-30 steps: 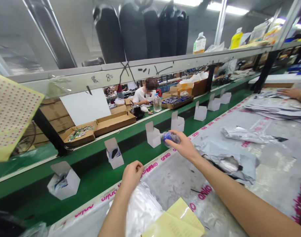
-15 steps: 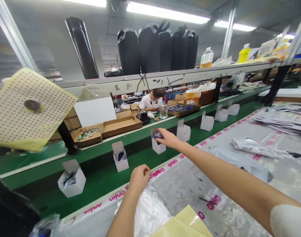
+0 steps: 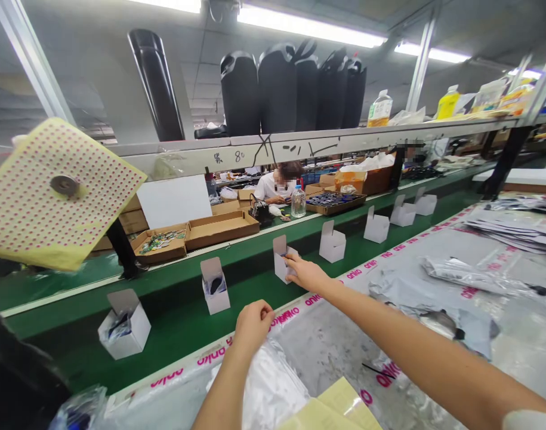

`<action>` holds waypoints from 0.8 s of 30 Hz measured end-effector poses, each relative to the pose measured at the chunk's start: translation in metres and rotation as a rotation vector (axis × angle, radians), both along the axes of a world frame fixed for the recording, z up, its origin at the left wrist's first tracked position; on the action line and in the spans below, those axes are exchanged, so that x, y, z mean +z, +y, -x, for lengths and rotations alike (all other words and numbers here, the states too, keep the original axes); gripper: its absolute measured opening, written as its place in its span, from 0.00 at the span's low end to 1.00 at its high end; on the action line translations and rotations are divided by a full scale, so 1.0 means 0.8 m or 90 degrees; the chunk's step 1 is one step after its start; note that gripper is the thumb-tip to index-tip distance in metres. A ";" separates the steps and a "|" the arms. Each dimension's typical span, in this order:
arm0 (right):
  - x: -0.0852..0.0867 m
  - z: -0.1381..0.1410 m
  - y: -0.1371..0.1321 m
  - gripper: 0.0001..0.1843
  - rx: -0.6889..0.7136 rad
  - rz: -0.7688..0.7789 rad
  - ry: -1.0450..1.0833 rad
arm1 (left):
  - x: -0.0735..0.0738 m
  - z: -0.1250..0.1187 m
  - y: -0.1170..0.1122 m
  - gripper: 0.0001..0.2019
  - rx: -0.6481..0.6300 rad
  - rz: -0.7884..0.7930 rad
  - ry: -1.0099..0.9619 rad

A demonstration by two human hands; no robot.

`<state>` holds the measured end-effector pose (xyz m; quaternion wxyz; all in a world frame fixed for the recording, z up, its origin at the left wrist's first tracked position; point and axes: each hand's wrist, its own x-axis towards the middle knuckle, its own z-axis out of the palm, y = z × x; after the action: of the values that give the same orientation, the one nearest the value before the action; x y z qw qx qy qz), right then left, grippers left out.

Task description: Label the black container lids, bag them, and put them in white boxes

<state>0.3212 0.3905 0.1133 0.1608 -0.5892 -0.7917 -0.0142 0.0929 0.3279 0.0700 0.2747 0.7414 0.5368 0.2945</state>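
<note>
My right hand (image 3: 307, 273) is at an open white box (image 3: 279, 267) on the green belt. Its fingers reach over the rim and its thumb lies against the outside, pinching the near wall. The box's contents are hidden. My left hand (image 3: 255, 322) is curled closed at the bench edge, above a pile of white plastic bags (image 3: 273, 382); whatever it may hold is hidden. To the left, a second open box (image 3: 216, 298) and a third box (image 3: 132, 337) each contain a dark item in clear plastic.
More open white boxes (image 3: 332, 246) line the green belt (image 3: 178, 334) to the right. Yellow sheets (image 3: 333, 409) and bagged items (image 3: 478, 278) lie on the bench. A shelf (image 3: 196, 156) spans above, with a yellow dotted card (image 3: 35, 197) at left. Another person (image 3: 268, 186) sits beyond.
The bluish bagged item that was under my right fingers is out of sight now. My right hand has come lower against the box. The boxes have shifted slightly left; my left hand stays put.
</note>
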 end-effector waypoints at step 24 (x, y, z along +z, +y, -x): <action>-0.023 0.091 -0.128 0.12 0.268 -0.037 0.302 | 0.012 0.010 0.007 0.26 0.113 0.107 -0.506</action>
<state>0.2481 0.2881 0.0947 0.3571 -0.3942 -0.8360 0.1349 0.0852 0.3336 0.0797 0.4941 0.4958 0.4727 0.5354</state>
